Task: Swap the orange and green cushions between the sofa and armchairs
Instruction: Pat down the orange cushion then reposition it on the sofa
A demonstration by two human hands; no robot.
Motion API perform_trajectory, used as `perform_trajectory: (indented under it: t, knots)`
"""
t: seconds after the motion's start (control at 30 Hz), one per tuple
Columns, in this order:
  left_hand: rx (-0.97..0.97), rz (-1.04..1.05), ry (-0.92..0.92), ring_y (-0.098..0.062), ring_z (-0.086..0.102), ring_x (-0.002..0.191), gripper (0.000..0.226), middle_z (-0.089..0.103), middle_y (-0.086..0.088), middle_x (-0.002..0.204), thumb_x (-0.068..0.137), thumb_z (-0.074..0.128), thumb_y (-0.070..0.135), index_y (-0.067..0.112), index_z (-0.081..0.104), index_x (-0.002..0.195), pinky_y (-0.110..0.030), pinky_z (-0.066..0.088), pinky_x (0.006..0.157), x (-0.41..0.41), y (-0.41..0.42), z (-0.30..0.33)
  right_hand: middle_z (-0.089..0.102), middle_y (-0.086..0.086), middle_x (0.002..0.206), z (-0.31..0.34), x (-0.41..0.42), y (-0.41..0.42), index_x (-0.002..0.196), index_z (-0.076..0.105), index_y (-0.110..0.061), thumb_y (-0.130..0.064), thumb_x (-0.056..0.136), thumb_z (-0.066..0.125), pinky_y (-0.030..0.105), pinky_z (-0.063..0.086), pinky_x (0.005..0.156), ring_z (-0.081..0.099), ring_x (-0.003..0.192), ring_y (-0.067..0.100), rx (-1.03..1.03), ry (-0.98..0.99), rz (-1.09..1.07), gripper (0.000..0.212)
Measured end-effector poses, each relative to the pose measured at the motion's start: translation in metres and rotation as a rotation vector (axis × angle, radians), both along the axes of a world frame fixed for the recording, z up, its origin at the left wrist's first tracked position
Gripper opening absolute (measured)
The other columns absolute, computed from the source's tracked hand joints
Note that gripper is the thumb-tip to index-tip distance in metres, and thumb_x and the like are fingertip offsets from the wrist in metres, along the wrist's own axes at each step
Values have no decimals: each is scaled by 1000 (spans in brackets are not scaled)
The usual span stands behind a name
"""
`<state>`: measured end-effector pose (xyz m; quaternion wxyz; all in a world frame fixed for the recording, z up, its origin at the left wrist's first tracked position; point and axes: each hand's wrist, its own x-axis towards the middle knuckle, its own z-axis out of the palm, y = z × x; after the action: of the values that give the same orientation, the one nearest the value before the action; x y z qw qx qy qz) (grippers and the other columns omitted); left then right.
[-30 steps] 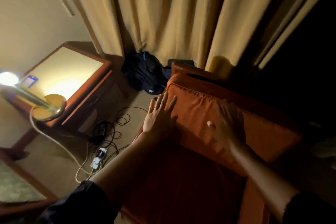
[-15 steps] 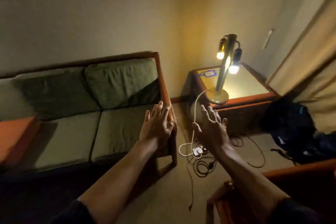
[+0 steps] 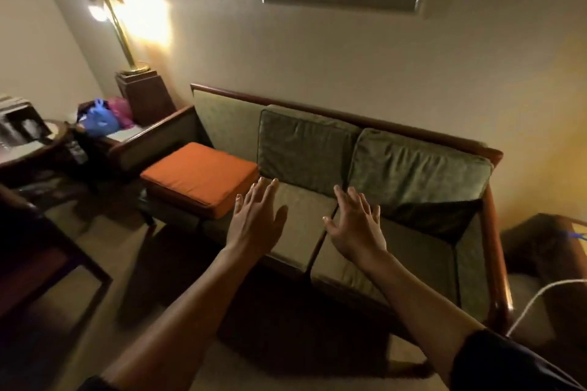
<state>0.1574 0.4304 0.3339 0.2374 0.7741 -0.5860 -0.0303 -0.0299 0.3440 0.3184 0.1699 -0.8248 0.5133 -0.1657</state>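
Observation:
A wood-framed sofa point(image 3: 495, 232) stands against the wall. An orange cushion point(image 3: 200, 176) lies flat on its left seat. Two green back cushions lean on the backrest, one in the middle point(image 3: 305, 147) and one on the right point(image 3: 416, 173); the left backrest is bare. Green seat cushions point(image 3: 390, 259) fill the middle and right seats. My left hand point(image 3: 255, 216) and my right hand point(image 3: 357, 225) hover in front of the two green back cushions, fingers spread, holding nothing.
A dark wooden table point(image 3: 41, 251) juts in at lower left. A round side table point(image 3: 28, 146) with papers and coloured bags point(image 3: 98, 119) sits at far left, a lit brass lamp point(image 3: 117, 22) behind. A white cable point(image 3: 533, 301) runs at right.
My hands left the orange cushion on the armchair. The view swung left past the lamp table to the sofa, and both empty hands now reach toward the green back cushions.

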Motion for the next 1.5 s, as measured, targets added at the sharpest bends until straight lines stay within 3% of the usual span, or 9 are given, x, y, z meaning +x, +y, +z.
perform_trajectory:
  t: [0.23, 0.57, 0.83, 0.97, 1.13, 1.5]
  knots:
    - [62, 196, 16, -27, 15, 146, 63, 14, -7, 161, 97, 41, 44, 26, 17, 152, -50, 8, 118, 155, -9, -21, 15, 9, 163, -20, 173, -44, 155, 18, -27, -47, 93, 52, 52, 6, 118, 10, 149, 28, 21, 36, 172, 73]
    - [136, 468, 91, -20, 11, 147, 61, 15, -3, 160, 97, 40, 42, 27, 18, 152, -45, 6, 119, 356, -53, -48, 21, 13, 161, -41, 403, -126, 155, 20, -24, -47, 93, 52, 52, 9, 118, 14, 149, 30, 88, 141, 378, 73]
    - [147, 533, 155, -22, 18, 145, 61, 21, -4, 159, 96, 45, 37, 25, 22, 151, -46, 11, 119, 497, -93, -69, 19, 12, 162, -70, 546, -167, 154, 22, -23, -47, 95, 49, 49, 8, 119, 12, 149, 30, 170, 175, 441, 70]
    - [175, 520, 216, -21, 21, 144, 61, 23, -3, 158, 95, 47, 38, 25, 24, 151, -45, 15, 118, 574, -120, -94, 19, 8, 162, -100, 607, -191, 155, 19, -19, -45, 97, 49, 41, 9, 120, 13, 150, 24, 261, 213, 427, 71]
    - [171, 598, 397, -22, 35, 137, 58, 35, -4, 152, 94, 48, 39, 20, 32, 147, -48, 34, 109, 659, -159, -130, 21, 6, 162, -138, 659, -223, 155, 21, -18, -45, 97, 49, 39, 11, 120, 15, 149, 23, 331, 267, 334, 69]
    - [389, 606, 576, -22, 38, 134, 58, 35, -3, 151, 95, 48, 41, 21, 31, 146, -46, 37, 108, 751, -271, -237, 31, 5, 158, -238, 758, -381, 152, 29, -16, -51, 98, 42, 42, 15, 119, 21, 148, 23, 390, 357, 259, 66]
